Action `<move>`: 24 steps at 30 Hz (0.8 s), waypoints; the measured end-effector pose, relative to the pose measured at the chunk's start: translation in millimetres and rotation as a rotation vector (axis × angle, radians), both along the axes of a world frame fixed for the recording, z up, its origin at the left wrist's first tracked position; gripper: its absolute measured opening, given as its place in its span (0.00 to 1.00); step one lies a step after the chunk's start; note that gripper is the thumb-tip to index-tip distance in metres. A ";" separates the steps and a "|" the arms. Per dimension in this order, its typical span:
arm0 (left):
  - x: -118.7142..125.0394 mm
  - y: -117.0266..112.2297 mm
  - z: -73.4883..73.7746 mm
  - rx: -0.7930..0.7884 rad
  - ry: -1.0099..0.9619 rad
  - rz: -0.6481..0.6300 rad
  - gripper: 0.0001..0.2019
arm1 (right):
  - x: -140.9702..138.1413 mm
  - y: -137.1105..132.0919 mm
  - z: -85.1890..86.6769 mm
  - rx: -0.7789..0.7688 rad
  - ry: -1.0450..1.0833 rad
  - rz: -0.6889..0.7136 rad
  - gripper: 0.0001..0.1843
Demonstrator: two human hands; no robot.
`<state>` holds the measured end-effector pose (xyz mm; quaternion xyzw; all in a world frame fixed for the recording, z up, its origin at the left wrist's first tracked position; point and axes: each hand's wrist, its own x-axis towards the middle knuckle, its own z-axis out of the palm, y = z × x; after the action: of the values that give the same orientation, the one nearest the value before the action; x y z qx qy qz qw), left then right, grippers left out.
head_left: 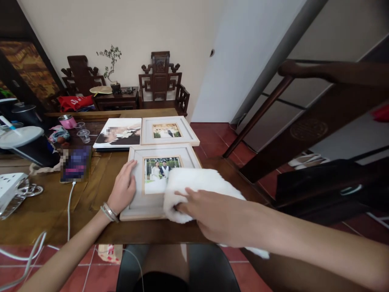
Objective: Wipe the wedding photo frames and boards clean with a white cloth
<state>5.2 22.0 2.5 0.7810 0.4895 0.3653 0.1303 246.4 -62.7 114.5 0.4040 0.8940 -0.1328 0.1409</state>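
Note:
A light wooden picture frame (133,190) lies face up at the table's near edge, with a photo (159,172) of two people in its middle. My left hand (124,184) grips its left side, the thumb resting on the border and a bracelet at the wrist. Bunched in my right hand (209,213) is a fluffy white cloth (194,180), pressed against the frame's right part. The cloth covers that side and the photo's right edge, and its tail hangs past the table edge. Some right fingertips are hidden in its folds.
Behind lie a second picture frame (191,134) and a white-edged photo panel (118,129). Leftward are a phone (75,164) on a white cable (69,211), a lidded dark cup (33,146), plastic cups (83,134) and a power strip (12,186). A wooden chair (291,117) stands right.

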 end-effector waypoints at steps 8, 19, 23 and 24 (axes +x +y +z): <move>-8.3 -1.0 -3.0 0.025 0.028 -0.048 0.23 | 4.0 68.0 -19.5 0.407 0.042 -0.064 0.39; -7.0 -4.6 1.8 0.075 0.004 -0.032 0.23 | -9.6 58.6 -20.3 0.187 -0.032 -0.042 0.35; -6.8 -2.4 -0.9 0.075 0.012 -0.041 0.23 | -15.7 38.4 1.5 -0.051 0.074 0.100 0.33; -7.1 -2.1 -1.1 0.074 0.013 -0.044 0.23 | -17.1 35.5 3.8 -0.079 0.091 0.121 0.34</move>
<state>-1.9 19.9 1.4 0.7984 0.4590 0.3750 0.1060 229.3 -27.3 118.3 0.3370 0.9163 -0.1777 0.1237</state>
